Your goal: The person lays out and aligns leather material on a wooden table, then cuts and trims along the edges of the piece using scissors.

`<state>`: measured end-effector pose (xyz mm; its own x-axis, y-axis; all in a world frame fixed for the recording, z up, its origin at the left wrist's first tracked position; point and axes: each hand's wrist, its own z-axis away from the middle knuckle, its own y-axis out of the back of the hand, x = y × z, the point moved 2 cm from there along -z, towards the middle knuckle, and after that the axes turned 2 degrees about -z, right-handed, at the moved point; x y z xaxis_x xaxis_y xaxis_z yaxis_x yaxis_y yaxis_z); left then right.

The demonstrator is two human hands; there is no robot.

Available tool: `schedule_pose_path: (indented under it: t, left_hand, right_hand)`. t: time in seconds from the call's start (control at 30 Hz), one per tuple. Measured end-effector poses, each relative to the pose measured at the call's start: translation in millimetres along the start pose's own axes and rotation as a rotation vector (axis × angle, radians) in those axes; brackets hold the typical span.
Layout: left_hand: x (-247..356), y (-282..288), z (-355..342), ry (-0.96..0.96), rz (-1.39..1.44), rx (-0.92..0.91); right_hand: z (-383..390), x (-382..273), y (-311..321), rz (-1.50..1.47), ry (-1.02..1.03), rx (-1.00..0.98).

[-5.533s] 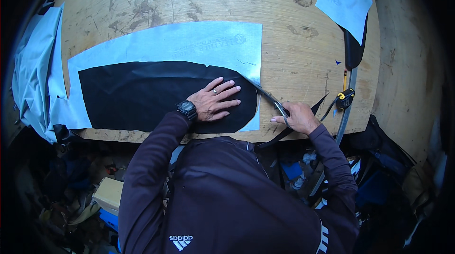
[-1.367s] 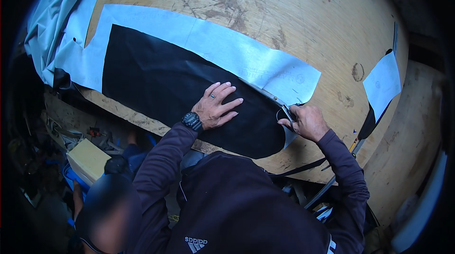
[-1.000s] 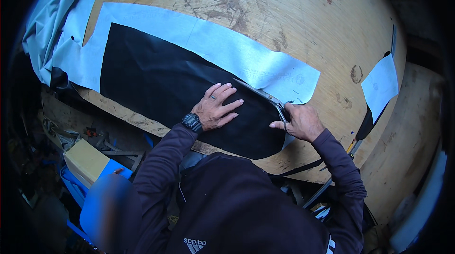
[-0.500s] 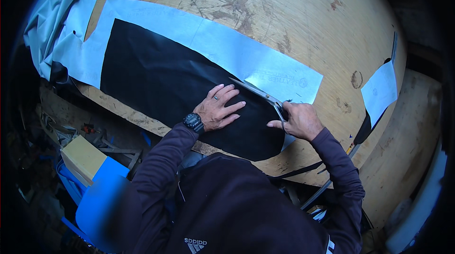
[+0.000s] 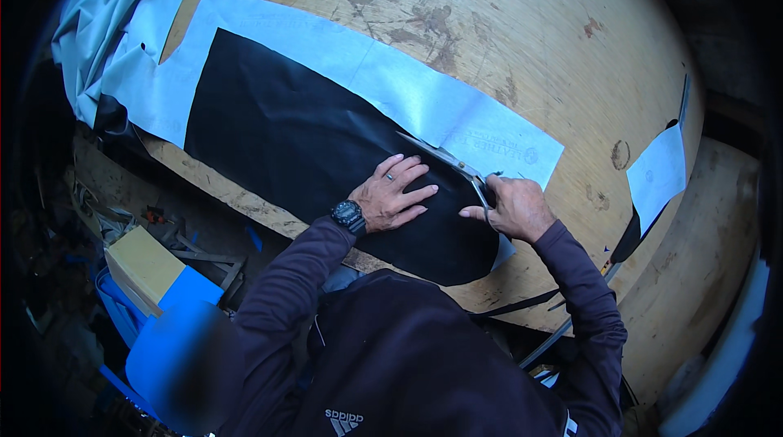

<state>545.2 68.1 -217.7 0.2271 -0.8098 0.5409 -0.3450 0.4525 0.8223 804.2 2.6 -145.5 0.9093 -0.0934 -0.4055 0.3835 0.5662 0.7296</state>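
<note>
A black sheet with one curved end lies flat on a larger pale sheet with a bluish-white face. My left hand, fingers spread, rests on the black sheet toward its right half. In my right hand is a pair of metal scissors, thumb and fingers at the handles. Its blades point up and left along the black sheet's far edge, where the pale sheet shows beside them. How far the blades are parted is hard to see.
All this lies on a stained wooden table. Bunched pale fabric hangs at the left end. A smaller pale piece lies near the right edge. Below left are a cardboard-coloured box and a blue object.
The whole scene has shifted slightly right in view, with my left hand still on the black sheet. Relative to the sheets, the scissors have moved a little left along the black edge.
</note>
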Motion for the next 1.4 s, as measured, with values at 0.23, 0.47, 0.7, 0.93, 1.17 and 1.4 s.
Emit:
schedule_pose_path:
  t: [0.23, 0.47, 0.7, 0.93, 1.17, 1.4]
  left_hand:
    - [1.3, -2.0, 0.1, 0.006, 0.0, 0.014]
    - [0.6, -0.4, 1.5, -0.006, 0.002, 0.029]
    - [-2.6, 1.7, 4.9, -0.037, 0.036, 0.068]
    - [-7.2, 10.8, 10.5, -0.045, 0.223, 0.156]
    - [-29.9, 53.8, 20.9, 0.031, 0.392, 0.352]
    - [-159.0, 154.5, 49.5, 0.252, -0.113, 0.353]
  right_hand:
    - [-14.7, 1.2, -6.0, 0.035, 0.021, 0.027]
    - [-21.2, -14.4, 4.1, -0.01, -0.009, -0.005]
    - [-39.5, -25.5, -0.5, 0.06, -0.024, 0.043]
    - [-43.2, -20.8, -8.6, 0.062, -0.032, 0.126]
    - [-37.5, -26.5, -5.4, 0.138, -0.068, 0.139]
    - [-39.8, -25.8, -9.9, 0.04, -0.013, 0.189]
